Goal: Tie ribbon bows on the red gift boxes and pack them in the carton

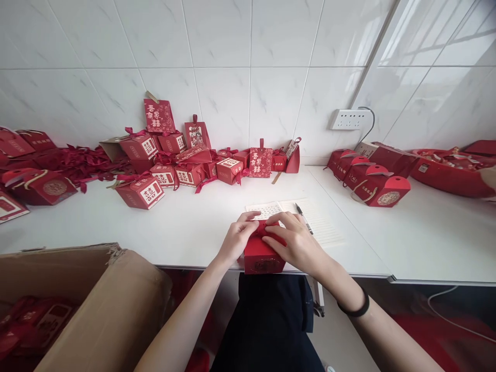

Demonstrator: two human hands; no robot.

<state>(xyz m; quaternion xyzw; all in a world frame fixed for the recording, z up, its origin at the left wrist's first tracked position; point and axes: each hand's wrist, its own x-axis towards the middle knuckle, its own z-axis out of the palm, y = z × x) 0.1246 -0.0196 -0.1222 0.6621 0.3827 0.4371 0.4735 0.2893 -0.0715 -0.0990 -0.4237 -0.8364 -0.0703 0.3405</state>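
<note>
At the table's front edge stands a small red gift box (263, 256) with a dark round emblem low on its front. My left hand (236, 238) grips the box's upper left side, its thumb and fingers at the top flap. From the right, my right hand (295, 238) curls its fingers over the top, close to the left thumb. What the fingertips pinch there is partly hidden. Just behind the box lies an open notebook (325, 227) with handwriting on its left page, and a black pen (303, 217) rests on it.
Several red boxes with ribbons (141, 192) stand along the tiled wall, beside a heap of dark red ribbons (83, 164). Handled boxes (382, 190) and a red basin (445, 178) are at right. A cardboard carton (127, 294) is at front left; a power strip (346, 120) hangs behind.
</note>
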